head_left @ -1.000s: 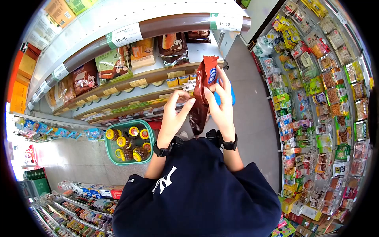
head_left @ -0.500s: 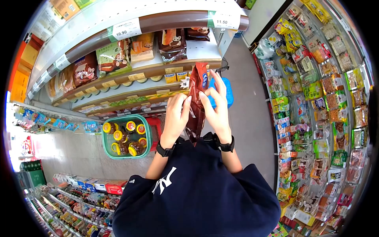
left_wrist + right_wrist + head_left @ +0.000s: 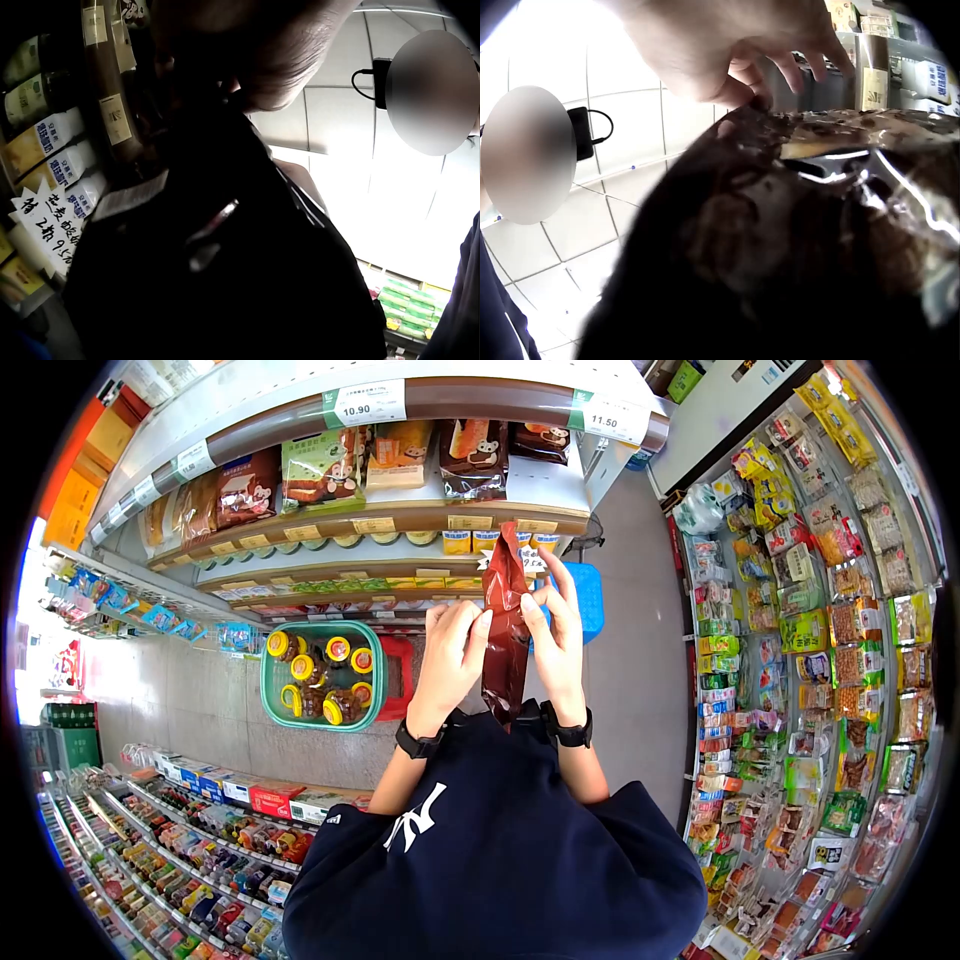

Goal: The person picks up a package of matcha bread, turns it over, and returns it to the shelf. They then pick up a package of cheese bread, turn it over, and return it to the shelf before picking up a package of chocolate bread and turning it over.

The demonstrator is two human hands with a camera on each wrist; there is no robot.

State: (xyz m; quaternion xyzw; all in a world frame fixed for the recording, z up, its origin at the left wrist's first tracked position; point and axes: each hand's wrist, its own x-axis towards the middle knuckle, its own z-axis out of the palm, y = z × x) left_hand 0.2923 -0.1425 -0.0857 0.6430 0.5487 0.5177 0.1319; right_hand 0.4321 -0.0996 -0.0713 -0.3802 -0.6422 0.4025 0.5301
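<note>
A glossy brown plastic snack packet (image 3: pixel 507 650) stands nearly edge-on between both hands in front of the chest. My left hand (image 3: pixel 448 660) pinches its left side with thumb and fingers. On the other side my right hand (image 3: pixel 558 655) pinches it with the thumb and bent fingers, while some fingers stretch past it. In the left wrist view the packet (image 3: pixel 225 285) is a dark shape with a pale barcode patch on its edge. Its printed, shiny face (image 3: pixel 780 247) fills the lower right wrist view, under the right hand (image 3: pixel 697 45).
Similar packets (image 3: pixel 475 460) stand on the shelf ahead, behind price tags (image 3: pixel 365 404). Left below, a green basket (image 3: pixel 266 695) holds several yellow-lidded jars (image 3: pixel 345 705), beside a red object (image 3: pixel 398 678). A blue plastic object (image 3: pixel 590 600) stands on the floor. A snack rack (image 3: pixel 810 660) lines the right.
The packet has turned from tilted to more upright and edge-on, its blue oval logo no longer showing. Both hands keep their hold. The shelves have shifted as the head view moved.
</note>
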